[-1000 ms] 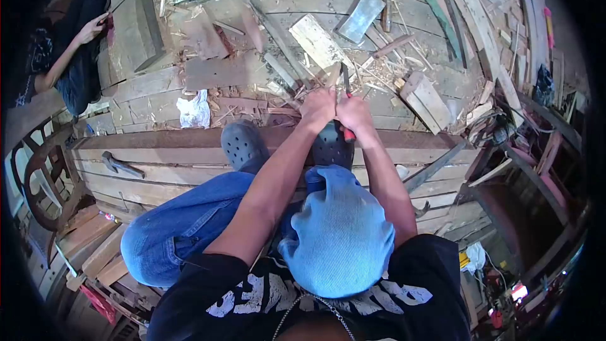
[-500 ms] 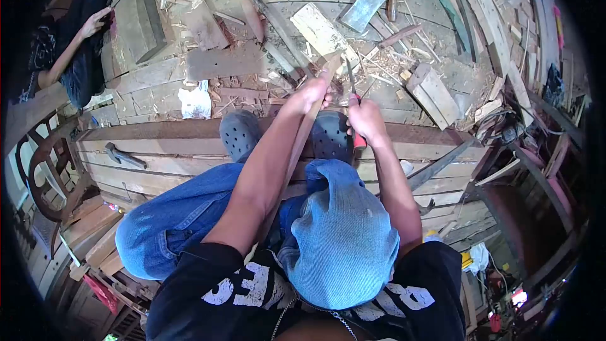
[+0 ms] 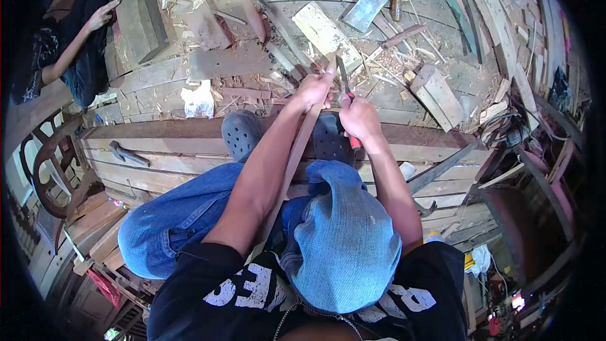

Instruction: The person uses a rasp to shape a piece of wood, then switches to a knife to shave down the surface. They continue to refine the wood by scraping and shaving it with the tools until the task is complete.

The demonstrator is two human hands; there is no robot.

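Observation:
My left hand (image 3: 311,93) is closed around a long, narrow wooden strip (image 3: 298,149), near its far end. The strip slants back beside my left forearm toward my body, and its tip overlaps a pale wood block (image 3: 319,25) on the floor. In my right hand (image 3: 361,118) is a hand tool with a narrow dark blade (image 3: 343,74) and a red-and-black handle, gripped in closed fingers. The blade points away from me, right beside the strip's tip. Whether it is a file or a knife I cannot tell. Grey clogs (image 3: 241,134) show below my hands.
Wood shavings and offcuts litter the plank floor. A grey rectangular block (image 3: 367,5) lies ahead, a wood block (image 3: 437,98) at right. A hammer (image 3: 129,155) rests at left, a long blade (image 3: 442,168) at right. Another person's hand (image 3: 101,16) is at upper left.
My right hand has shifted slightly left, and the tool's blade has swung left and turned, bringing it closer to the strip. My left hand keeps its hold on the strip.

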